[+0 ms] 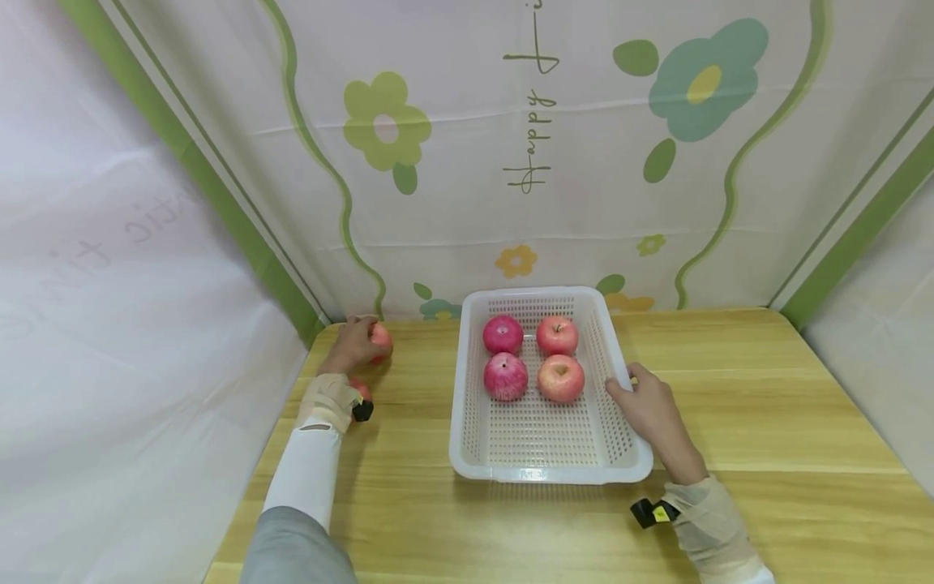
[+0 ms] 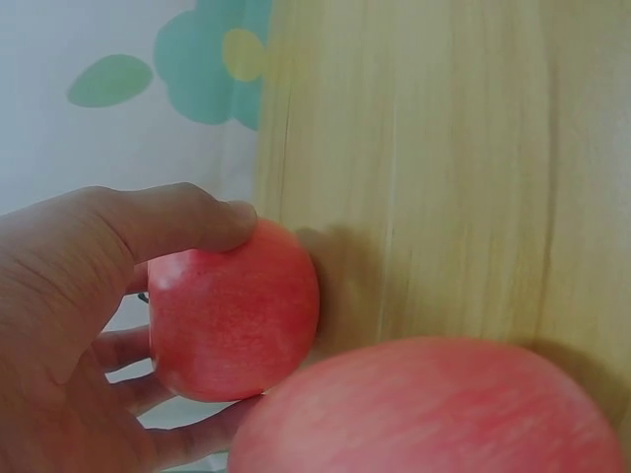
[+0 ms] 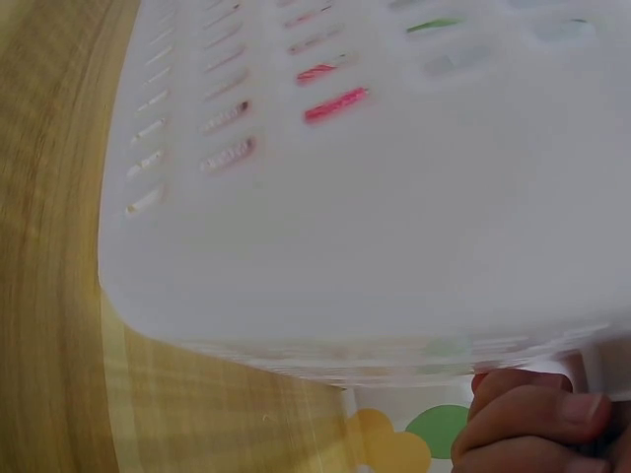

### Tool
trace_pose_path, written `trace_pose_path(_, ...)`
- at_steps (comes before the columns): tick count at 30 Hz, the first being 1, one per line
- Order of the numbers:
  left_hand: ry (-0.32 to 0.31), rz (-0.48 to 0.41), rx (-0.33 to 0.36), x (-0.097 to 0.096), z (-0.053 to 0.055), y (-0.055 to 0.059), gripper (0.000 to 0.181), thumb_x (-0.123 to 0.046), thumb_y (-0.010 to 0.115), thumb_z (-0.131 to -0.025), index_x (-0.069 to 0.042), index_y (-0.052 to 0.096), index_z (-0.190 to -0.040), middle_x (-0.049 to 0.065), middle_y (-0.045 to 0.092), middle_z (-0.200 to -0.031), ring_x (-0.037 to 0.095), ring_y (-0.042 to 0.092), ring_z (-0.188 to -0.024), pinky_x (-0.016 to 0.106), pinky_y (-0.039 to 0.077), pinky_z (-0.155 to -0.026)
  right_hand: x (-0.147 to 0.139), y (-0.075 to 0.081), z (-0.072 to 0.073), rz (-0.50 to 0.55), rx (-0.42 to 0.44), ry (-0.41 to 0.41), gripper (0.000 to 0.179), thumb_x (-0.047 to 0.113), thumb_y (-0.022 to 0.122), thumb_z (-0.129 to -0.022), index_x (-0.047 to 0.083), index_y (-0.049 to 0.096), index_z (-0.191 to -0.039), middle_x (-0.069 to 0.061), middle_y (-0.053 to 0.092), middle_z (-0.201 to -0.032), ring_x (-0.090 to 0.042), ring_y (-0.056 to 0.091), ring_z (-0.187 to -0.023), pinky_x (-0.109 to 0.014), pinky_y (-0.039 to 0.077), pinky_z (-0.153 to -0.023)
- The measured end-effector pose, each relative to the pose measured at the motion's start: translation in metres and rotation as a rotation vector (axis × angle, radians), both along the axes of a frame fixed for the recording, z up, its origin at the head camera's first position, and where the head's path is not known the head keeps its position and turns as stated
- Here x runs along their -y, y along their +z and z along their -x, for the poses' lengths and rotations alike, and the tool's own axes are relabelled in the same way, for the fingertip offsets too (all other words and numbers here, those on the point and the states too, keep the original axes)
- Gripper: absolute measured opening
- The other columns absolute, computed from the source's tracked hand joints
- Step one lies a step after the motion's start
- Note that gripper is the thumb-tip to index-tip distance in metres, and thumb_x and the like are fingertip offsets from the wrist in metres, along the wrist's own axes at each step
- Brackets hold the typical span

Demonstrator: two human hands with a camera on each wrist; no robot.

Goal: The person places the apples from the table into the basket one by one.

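At the far left of the table, my left hand (image 1: 355, 345) holds a red apple (image 1: 380, 342). The left wrist view has the thumb over this apple (image 2: 237, 315) and the other fingers around its far side. A second apple (image 2: 434, 414) lies close by, mostly covered by my wrist in the head view. With my right hand (image 1: 649, 408) I grip the right rim of a white plastic basket (image 1: 543, 473). Inside it sit two pinkish-red apples (image 1: 561, 379) and two darker magenta round fruits (image 1: 506, 376), in two rows. Fingers (image 3: 532, 419) show beside the basket's wall in the right wrist view.
The wooden table (image 1: 766, 422) extends on both sides of the basket. A white printed curtain (image 1: 452, 162) hangs behind the table's back edge, with more white cloth at the left and right sides. Small black cameras (image 1: 645, 513) are strapped to both wrists.
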State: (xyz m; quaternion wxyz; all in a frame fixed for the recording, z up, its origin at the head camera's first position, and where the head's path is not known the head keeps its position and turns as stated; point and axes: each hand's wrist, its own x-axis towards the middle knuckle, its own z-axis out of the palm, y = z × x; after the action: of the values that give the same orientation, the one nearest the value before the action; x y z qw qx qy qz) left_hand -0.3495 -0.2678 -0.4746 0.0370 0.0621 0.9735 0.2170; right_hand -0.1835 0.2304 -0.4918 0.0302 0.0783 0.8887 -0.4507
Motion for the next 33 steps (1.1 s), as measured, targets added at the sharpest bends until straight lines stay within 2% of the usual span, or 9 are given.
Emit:
trace_pose_path(11, 0.001, 0.017, -0.016, -0.001, 0.000, 0.005, 0.077, -0.022, 0.073, -0.086, 0.006, 0.049, -0.153, 0.034, 0.047, -0.146, 0.047, 0.055, -0.127, 0.058, 0.047, -0.112, 0.001, 0.002, 0.000, -0.004, 0.008, 0.000, 0.055, 0.031, 0.054, -0.108, -0.010, 0.047, -0.144, -0.033, 0.071, -0.111, -0.025, 0.076, -0.077, -0.036, 0.064, -0.058)
trace_pose_path(21, -0.023, 0.010, -0.010, -0.004, -0.005, 0.016, 0.075, -0.021, 0.072, -0.085, 0.006, 0.050, -0.152, 0.033, 0.045, -0.148, 0.046, 0.051, -0.132, 0.058, 0.045, -0.115, 0.001, 0.003, 0.000, -0.006, 0.008, 0.000, 0.054, 0.031, 0.054, -0.108, -0.010, 0.049, -0.143, -0.033, 0.070, -0.111, -0.027, 0.076, -0.079, -0.036, 0.064, -0.058)
trace_pose_path(30, -0.060, 0.027, -0.018, -0.008, -0.005, 0.027, 0.073, -0.022, 0.071, -0.084, 0.005, 0.053, -0.150, 0.032, 0.049, -0.141, 0.044, 0.054, -0.121, 0.057, 0.050, -0.104, 0.001, 0.004, 0.000, -0.012, 0.017, -0.001, 0.055, 0.032, 0.053, -0.108, -0.010, 0.048, -0.144, -0.033, 0.070, -0.111, -0.026, 0.076, -0.078, -0.036, 0.064, -0.058)
trace_pose_path(33, -0.063, 0.023, -0.020, -0.009, -0.007, 0.030, 0.069, -0.022, 0.072, -0.083, 0.004, 0.056, -0.145, 0.030, 0.049, -0.140, 0.042, 0.054, -0.119, 0.056, 0.051, -0.101, 0.001, 0.004, 0.000, -0.014, 0.014, 0.000, 0.055, 0.032, 0.054, -0.108, -0.010, 0.048, -0.144, -0.032, 0.070, -0.111, -0.025, 0.075, -0.078, -0.035, 0.064, -0.058)
